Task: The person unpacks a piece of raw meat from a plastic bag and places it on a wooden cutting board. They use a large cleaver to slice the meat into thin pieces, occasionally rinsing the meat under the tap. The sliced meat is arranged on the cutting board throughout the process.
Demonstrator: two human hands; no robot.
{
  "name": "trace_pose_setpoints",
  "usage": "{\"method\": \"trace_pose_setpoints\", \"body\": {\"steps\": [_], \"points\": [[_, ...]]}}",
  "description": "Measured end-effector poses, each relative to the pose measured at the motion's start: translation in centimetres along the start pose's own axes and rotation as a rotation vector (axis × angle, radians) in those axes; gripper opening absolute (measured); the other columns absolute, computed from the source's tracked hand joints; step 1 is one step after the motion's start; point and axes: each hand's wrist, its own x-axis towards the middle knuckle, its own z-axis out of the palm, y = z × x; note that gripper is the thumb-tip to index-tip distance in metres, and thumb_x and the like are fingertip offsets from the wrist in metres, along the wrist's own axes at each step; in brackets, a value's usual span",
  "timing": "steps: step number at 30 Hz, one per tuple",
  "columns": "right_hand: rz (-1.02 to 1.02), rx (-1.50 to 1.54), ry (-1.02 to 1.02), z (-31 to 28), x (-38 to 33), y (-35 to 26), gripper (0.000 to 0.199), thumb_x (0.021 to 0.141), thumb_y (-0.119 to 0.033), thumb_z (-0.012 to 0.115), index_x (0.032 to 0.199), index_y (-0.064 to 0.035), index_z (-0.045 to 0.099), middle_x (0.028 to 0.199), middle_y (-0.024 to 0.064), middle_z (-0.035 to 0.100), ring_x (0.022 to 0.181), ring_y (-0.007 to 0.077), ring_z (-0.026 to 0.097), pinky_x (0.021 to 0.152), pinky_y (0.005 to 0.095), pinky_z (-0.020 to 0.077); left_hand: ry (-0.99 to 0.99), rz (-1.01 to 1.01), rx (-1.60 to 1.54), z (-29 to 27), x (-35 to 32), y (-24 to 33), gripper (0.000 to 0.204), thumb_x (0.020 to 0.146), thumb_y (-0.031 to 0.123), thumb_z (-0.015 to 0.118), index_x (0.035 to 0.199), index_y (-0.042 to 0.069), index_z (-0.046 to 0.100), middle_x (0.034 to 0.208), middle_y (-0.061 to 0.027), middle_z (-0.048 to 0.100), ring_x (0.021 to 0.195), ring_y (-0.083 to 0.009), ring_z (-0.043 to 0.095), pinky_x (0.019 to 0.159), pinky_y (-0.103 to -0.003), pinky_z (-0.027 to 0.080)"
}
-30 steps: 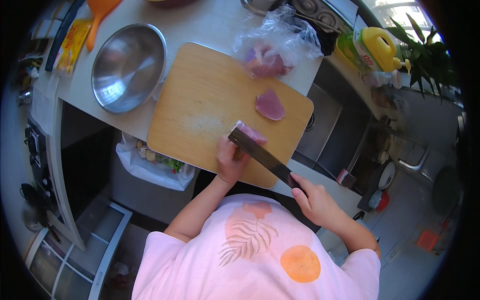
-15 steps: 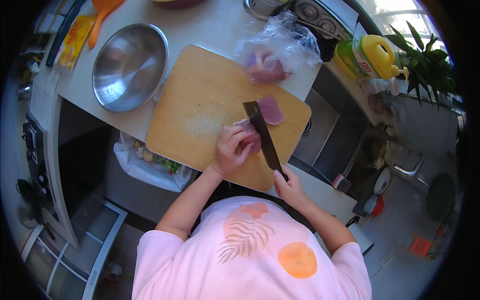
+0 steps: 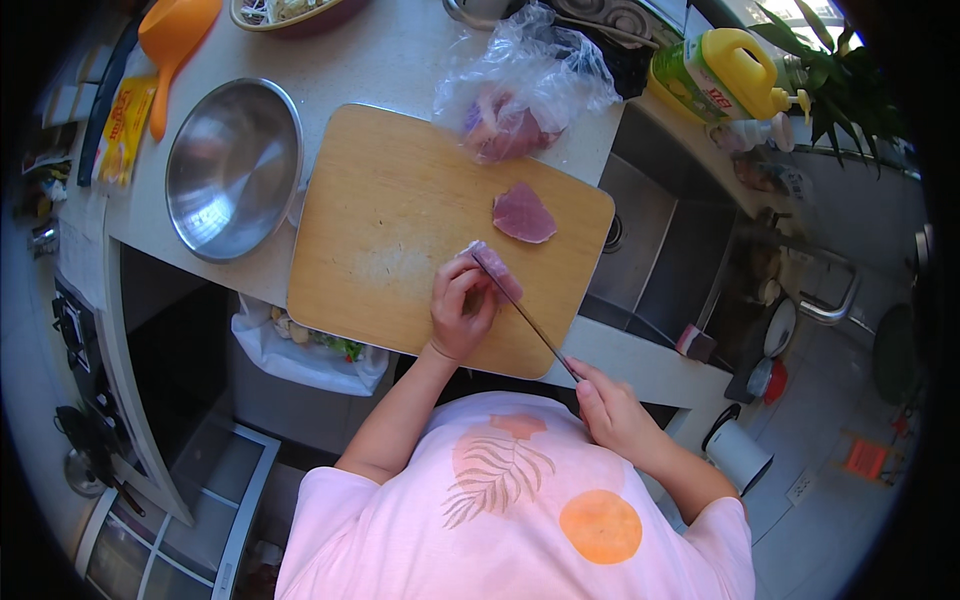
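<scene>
With its fingers curled, my left hand [image 3: 463,312] holds a chunk of raw pink meat [image 3: 506,277] on the wooden cutting board [image 3: 370,190]. My right hand [image 3: 614,408] grips the handle of a kitchen knife [image 3: 541,333]. Seen nearly edge-on, the dark blade runs up to the chunk beside my left fingers; how deep it sits in the meat cannot be told. Apart from both hands, a flat slice of meat [image 3: 523,213] lies on the board's right part. A clear plastic bag [image 3: 545,75] with more raw meat [image 3: 508,132] rests over the board's far edge.
Left of the board stands a steel bowl [image 3: 235,165]. The sink [image 3: 650,225] lies to the right, with a yellow pump jug [image 3: 715,75] beyond it. A bag-lined bin with scraps [image 3: 310,355] hangs below the counter's front edge. An orange scoop-like utensil [image 3: 178,40] lies far left.
The knife has turned from showing its broad blade to nearly edge-on, and its tip has drawn back from the slice onto the held chunk. The slice now lies uncovered. The whole view has shifted slightly.
</scene>
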Motion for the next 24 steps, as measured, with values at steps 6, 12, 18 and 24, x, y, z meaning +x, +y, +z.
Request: {"method": "trace_pose_setpoints", "body": {"steps": [6, 12, 18, 24], "points": [[0.015, -0.062, 0.017, 0.1, 0.8, -1.3, 0.044, 0.098, -0.028, 0.041, 0.124, 0.0065, 0.048, 0.095, 0.0295, 0.062, 0.085, 0.0453, 0.061, 0.077, 0.0427, 0.0495, -0.018, 0.008, 0.04, -0.3, 0.4, 0.0, 0.033, 0.068, -0.007, 0.07, 0.098, 0.002, 0.057, 0.107, -0.0142, 0.057, 0.087, -0.0252, 0.059, 0.069, -0.03, 0.052], [-0.094, -0.067, 0.079, 1.2, 3.6, -0.5, 0.043, 0.098, -0.028, 0.041, 0.122, 0.0066, 0.05, 0.086, 0.0292, 0.062, 0.08, 0.0448, 0.062, 0.072, 0.0435, 0.0493, -0.041, -0.088, 0.01, -0.4, 0.3, -0.4, 0.029, 0.068, -0.006, 0.069, 0.094, 0.002, 0.058, 0.103, -0.0135, 0.06, 0.081, -0.023, 0.061, 0.063, -0.028, 0.051], [-0.11, -0.051, 0.062, 0.6, 5.7, -1.3, 0.04, 0.099, -0.027, 0.04, 0.116, 0.0063, 0.054, 0.079, 0.0263, 0.062, 0.073, 0.0422, 0.061, 0.068, 0.0414, 0.0487, -0.07, -0.087, -0.006, -0.5, 0.8, -0.7, 0.028, 0.066, -0.005, 0.07, 0.09, 0.003, 0.058, 0.094, -0.0131, 0.062, 0.079, -0.0264, 0.061, 0.064, -0.032, 0.051], [-0.179, -0.002, 0.028, 0.3, 9.5, -2.2, 0.041, 0.099, -0.03, 0.038, 0.107, 0.0046, 0.057, 0.082, 0.0241, 0.063, 0.076, 0.0399, 0.061, 0.07, 0.0397, 0.0479, -0.081, -0.012, -0.013, 0.0, 0.4, -1.1, 0.025, 0.067, -0.004, 0.07, 0.086, 0.003, 0.057, 0.091, -0.0113, 0.061, 0.072, -0.0226, 0.058, 0.061, -0.03, 0.049]]}}
